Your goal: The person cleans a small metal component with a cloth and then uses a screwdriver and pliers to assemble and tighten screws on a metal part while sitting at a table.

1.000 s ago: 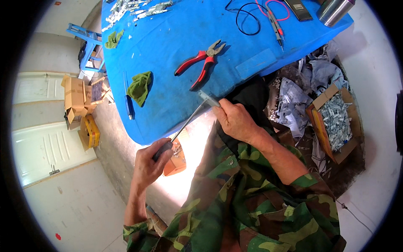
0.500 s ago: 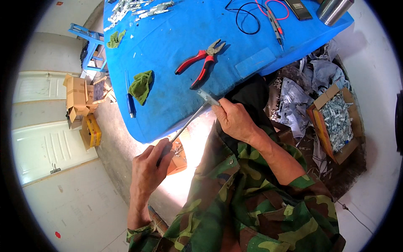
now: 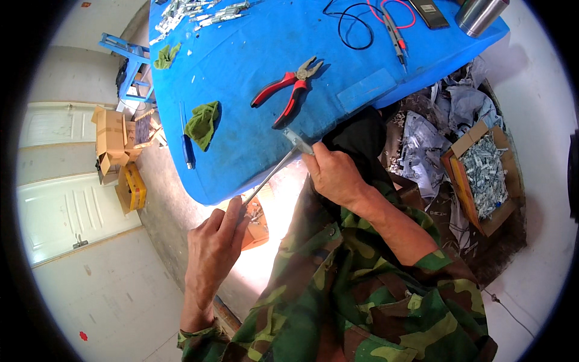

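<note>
My left hand (image 3: 212, 246) is closed round the handle of a screwdriver (image 3: 272, 173), whose long metal shaft slants up and to the right. The shaft's tip meets a small grey metal piece (image 3: 295, 139) at the near edge of the table. My right hand (image 3: 339, 176) grips the near end of that piece between thumb and fingers. Just beyond it, pliers (image 3: 291, 90) with red and black handles lie with their handles spread. To the left are a crumpled green cloth (image 3: 203, 125) and a second screwdriver (image 3: 187, 149) with a blue handle.
Blue cloth covers the table (image 3: 241, 78). Far back lie several grey metal pieces (image 3: 220, 14), test probes (image 3: 395, 39), a phone (image 3: 429, 13) and a steel cup (image 3: 479, 17). A carton of metal parts (image 3: 484, 175) stands right; another box (image 3: 256, 226) sits below the table edge.
My left hand has turned slightly on the screwdriver's handle, its wrist shifting a little left. My right hand and the grey piece have moved only very slightly left.
</note>
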Available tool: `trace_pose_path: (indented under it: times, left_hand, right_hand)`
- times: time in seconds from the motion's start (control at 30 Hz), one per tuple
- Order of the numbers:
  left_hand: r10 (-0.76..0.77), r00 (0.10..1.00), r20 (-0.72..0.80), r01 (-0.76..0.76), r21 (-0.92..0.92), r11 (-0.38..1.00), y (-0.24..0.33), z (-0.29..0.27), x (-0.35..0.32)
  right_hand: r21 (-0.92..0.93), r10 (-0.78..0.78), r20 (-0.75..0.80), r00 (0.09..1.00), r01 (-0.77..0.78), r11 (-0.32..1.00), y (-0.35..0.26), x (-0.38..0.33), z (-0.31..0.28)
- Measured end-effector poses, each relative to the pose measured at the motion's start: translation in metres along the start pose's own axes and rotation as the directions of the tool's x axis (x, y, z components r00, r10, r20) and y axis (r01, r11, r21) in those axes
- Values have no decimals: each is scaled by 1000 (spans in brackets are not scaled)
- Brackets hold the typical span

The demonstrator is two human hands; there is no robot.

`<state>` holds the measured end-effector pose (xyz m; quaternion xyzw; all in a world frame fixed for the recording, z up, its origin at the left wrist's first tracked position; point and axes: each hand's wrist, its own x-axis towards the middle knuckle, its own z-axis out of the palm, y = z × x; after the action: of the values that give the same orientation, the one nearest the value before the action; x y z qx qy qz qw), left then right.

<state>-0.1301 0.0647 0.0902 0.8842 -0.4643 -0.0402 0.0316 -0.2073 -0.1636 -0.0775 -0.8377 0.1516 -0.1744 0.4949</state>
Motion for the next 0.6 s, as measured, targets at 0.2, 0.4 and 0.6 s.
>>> trace_pose_path:
  times: [0.2, 0.4, 0.6]
  left_hand:
    - [70, 997, 17, -72, 229, 971, 4, -4, -4]
    - [123, 992, -1, -116, 321, 940, 12, -12, 0]
    - [-111, 993, 50, 118, -196, 973, 6, -8, 1]
  right_hand:
    - [-118, 0, -27, 1000, -3, 993, -14, -2, 0]
    - [-195, -21, -38, 999, 13, 981, -15, 1, -3]
    - [-133, 5, -83, 996, -16, 991, -14, 2, -2]
